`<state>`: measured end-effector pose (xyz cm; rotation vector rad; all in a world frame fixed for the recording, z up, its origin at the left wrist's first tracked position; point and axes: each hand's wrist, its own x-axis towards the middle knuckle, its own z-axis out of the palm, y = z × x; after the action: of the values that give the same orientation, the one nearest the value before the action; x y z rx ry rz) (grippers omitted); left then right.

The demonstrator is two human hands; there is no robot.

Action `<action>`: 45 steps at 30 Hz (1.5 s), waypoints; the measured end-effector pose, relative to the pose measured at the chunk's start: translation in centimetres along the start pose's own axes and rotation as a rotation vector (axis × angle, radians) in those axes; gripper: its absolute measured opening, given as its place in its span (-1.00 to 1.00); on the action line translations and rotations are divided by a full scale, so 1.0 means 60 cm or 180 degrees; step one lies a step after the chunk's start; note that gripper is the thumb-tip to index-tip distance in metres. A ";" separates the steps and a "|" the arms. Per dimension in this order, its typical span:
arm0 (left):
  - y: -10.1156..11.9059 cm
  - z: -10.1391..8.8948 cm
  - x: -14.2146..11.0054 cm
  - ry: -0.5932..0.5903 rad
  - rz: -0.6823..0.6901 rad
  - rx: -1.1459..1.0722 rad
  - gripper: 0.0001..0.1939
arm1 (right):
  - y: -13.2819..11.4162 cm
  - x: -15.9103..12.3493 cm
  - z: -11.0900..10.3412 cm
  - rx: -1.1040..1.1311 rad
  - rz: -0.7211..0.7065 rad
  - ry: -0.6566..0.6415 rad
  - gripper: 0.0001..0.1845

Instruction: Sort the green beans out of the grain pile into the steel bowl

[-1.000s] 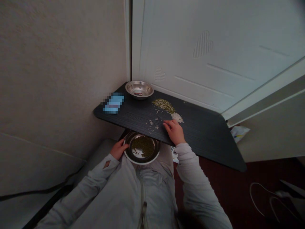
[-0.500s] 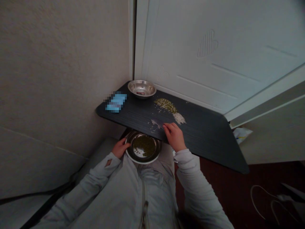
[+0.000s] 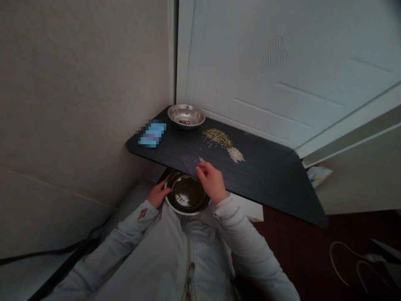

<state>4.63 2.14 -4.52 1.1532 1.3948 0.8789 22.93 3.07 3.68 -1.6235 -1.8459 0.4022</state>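
Observation:
My left hand (image 3: pixel 159 195) is closed on the left rim of a metal bowl (image 3: pixel 188 212) in my lap, tucked against the table's front edge. Dark green beans (image 3: pixel 196 188), which look like mung beans, cover much of its bottom. Over the table edge, by the bowl's upper right rim, my right hand (image 3: pixel 212 180) pinches a thin see-through sheet (image 3: pixel 189 162); its exact kind is unclear. A few white rice grains (image 3: pixel 201 159) lie beside the sheet. Farther back sit a mixed heap of green beans and rice (image 3: pixel 218 137) and a small pile of white rice (image 3: pixel 236 154).
The dark table (image 3: pixel 269 179) stands against a white door (image 3: pixel 238 54). At its back left are a second metal bowl (image 3: pixel 186 116) with a label inside and a blurred blue object (image 3: pixel 153 134). A white cable (image 3: pixel 333 263) lies on the dark red floor at right.
My right hand has moved left and nearer the bowl, bringing the see-through sheet along. The loose rice near the front edge has shifted and fewer grains show. My left hand keeps its hold.

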 end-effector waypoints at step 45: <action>-0.006 0.000 0.001 -0.0066 0.0086 0.0094 -0.64 | 0.172 0.032 -0.144 -0.0642 0.0139 0.0777 -0.72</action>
<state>4.56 2.13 -4.91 1.2027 1.3824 0.8656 36.30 5.36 4.36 -1.7626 -1.7121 0.0324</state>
